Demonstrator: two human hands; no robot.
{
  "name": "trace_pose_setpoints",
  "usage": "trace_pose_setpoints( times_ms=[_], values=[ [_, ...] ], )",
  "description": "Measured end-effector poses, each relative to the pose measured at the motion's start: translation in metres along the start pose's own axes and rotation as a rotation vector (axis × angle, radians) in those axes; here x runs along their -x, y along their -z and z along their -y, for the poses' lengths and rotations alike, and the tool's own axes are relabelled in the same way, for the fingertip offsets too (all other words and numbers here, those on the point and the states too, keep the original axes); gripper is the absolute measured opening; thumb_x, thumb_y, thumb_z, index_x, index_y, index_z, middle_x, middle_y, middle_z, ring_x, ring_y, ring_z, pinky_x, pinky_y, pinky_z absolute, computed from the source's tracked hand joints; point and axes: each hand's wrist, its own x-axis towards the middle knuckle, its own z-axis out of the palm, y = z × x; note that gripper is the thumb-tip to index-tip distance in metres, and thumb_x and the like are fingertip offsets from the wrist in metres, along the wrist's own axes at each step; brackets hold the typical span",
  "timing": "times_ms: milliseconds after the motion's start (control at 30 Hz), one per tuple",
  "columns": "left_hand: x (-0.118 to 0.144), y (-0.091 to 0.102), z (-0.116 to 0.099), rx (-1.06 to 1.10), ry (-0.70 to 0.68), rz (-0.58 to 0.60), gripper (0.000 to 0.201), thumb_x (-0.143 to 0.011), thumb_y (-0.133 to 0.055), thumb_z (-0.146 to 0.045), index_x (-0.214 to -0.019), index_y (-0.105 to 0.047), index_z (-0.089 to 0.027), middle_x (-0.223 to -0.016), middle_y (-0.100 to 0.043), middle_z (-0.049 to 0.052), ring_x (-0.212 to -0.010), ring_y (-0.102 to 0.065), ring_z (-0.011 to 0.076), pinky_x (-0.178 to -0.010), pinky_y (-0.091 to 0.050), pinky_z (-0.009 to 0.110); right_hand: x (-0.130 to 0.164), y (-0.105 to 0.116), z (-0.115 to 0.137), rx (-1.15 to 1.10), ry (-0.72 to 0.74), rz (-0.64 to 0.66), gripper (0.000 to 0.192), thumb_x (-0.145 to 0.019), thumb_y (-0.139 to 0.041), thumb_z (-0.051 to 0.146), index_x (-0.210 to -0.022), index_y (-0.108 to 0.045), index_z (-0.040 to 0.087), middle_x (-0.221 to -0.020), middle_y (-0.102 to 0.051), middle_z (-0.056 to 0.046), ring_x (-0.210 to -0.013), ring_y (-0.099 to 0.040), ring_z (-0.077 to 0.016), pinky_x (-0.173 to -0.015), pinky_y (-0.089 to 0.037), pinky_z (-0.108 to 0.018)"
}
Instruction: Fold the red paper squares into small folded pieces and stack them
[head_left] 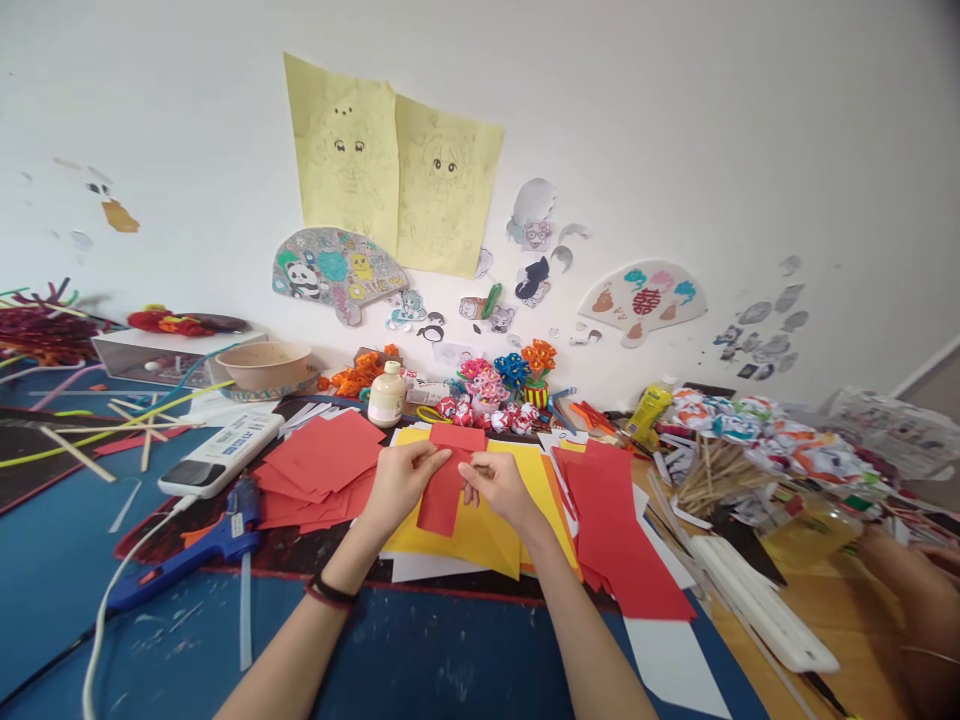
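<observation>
two hands (pixel 403 478) pinching red paper (pixel 439 508), close together, angled inward

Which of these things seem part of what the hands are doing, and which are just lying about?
Seemingly in use:
- red paper piece, between left hand and right hand
- yellow paper beneath
- perhaps red sheets, stacked alongside

Apparently just lying about:
- blue glue gun
- round bowl
- blue flowers

Red double-happiness sign "囍" (pixel 646 301) on the white fan-shaped cutout (pixel 669 308) on the wall (pixel 750 150).
</observation>
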Motion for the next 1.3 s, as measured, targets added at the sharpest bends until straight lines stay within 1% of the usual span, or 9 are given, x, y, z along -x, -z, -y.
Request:
trace_pose_setpoints(
  times_ms=[133,233,433,600,733,900,1033,1167,1300],
  values=[
    [-0.001,0.001,-0.001,0.051,0.023,0.104,0.044,-0.085,-0.049,-0.046,-0.054,-0.04,-0.016,-0.053,-0.031,-0.005,-0.054,-0.03,0.0087,-0.052,-0.023,0.022,0.0,0.001,0.002,-0.028,0.029,-0.048,0.036,-0.085,-0.058,0.043,-0.06,-0.053,0.017,-0.049,-0.06,-0.001,-0.041,-0.054,-0.0126,-0.044,-0.041,-0.023],
    [-0.001,0.001,-0.001,0.043,0.024,0.08,0.044,-0.084,-0.051,-0.045,-0.053,-0.042,-0.016,-0.053,-0.03,-0.005,-0.055,-0.03,0.0088,-0.052,-0.024,0.021,0.0,0.001,0.004,-0.046,0.03,-0.056,0.036,-0.084,-0.059,0.043,-0.06,-0.055,0.017,-0.048,-0.06,-0.001,-0.041,-0.055,-0.013,-0.044,-0.041,-0.023],
    [-0.001,-0.001,-0.004,0.042,0.023,0.142,0.043,-0.086,-0.047,-0.045,-0.056,-0.051,-0.015,-0.054,-0.039,-0.003,-0.056,-0.034,0.0097,-0.052,-0.026,0.021,0.0,0.002,0.01,-0.063,0.032,-0.148,0.037,-0.083,-0.061,0.044,-0.059,-0.059,0.016,-0.052,-0.063,-0.003,-0.042,-0.056,-0.0137,-0.047,-0.043,-0.025],
    [0.0,-0.002,-0.005,0.021,0.004,0.086,0.038,-0.087,-0.047,-0.042,-0.063,-0.058,-0.015,-0.058,-0.05,-0.002,-0.058,-0.04,0.0105,-0.055,-0.03,0.021,0.0,0.002,0.01,-0.087,0.043,-0.175,0.038,-0.083,-0.061,0.044,-0.058,-0.06,0.016,-0.052,-0.063,-0.004,-0.045,-0.057,-0.0147,-0.049,-0.044,-0.025],
    [0.001,-0.005,-0.003,0.015,-0.007,0.134,0.041,-0.088,-0.046,-0.045,-0.062,-0.056,-0.015,-0.057,-0.048,-0.002,-0.057,-0.038,0.01,-0.054,-0.028,0.022,-0.001,0.004,0.009,-0.094,0.059,-0.251,0.037,-0.084,-0.06,0.042,-0.058,-0.059,0.016,-0.05,-0.061,-0.002,-0.044,-0.056,-0.0144,-0.049,-0.043,-0.025],
    [0.001,-0.004,-0.004,-0.007,-0.006,0.065,0.043,-0.088,-0.047,-0.047,-0.06,-0.057,-0.015,-0.054,-0.048,-0.003,-0.055,-0.039,0.0099,-0.054,-0.028,0.022,-0.001,0.005,0.011,-0.112,0.06,-0.301,0.035,-0.083,-0.061,0.041,-0.058,-0.058,0.016,-0.048,-0.06,-0.002,-0.044,-0.056,-0.0144,-0.049,-0.043,-0.025],
    [0.001,-0.002,-0.007,0.054,0.007,0.148,0.044,-0.09,-0.041,-0.046,-0.062,-0.059,-0.017,-0.054,-0.058,-0.001,-0.055,-0.049,0.0116,-0.055,-0.033,0.022,0.0,0.008,0.012,-0.114,0.069,-0.383,0.036,-0.084,-0.059,0.041,-0.057,-0.058,0.017,-0.051,-0.061,-0.002,-0.047,-0.056,-0.0147,-0.052,-0.044,-0.026],
    [0.004,-0.003,-0.009,-0.127,-0.045,0.057,0.041,-0.092,-0.04,-0.04,-0.063,-0.058,-0.018,-0.049,-0.054,-0.001,-0.05,-0.047,0.0122,-0.055,-0.031,0.023,0.0,0.008,0.011,-0.099,0.046,-0.393,0.038,-0.084,-0.058,0.043,-0.055,-0.056,0.018,-0.051,-0.061,-0.003,-0.049,-0.057,-0.0157,-0.053,-0.044,-0.027],
    [0.006,-0.005,-0.007,-0.305,-0.076,0.058,0.038,-0.093,-0.038,-0.04,-0.068,-0.057,-0.019,-0.059,-0.057,0.002,-0.056,-0.049,0.0142,-0.055,-0.027,0.025,-0.001,0.011,0.009,-0.087,0.033,-0.432,0.04,-0.083,-0.057,0.048,-0.057,-0.056,0.018,-0.053,-0.06,-0.003,-0.05,-0.055,-0.0157,-0.055,-0.045,-0.028]
  ],
)
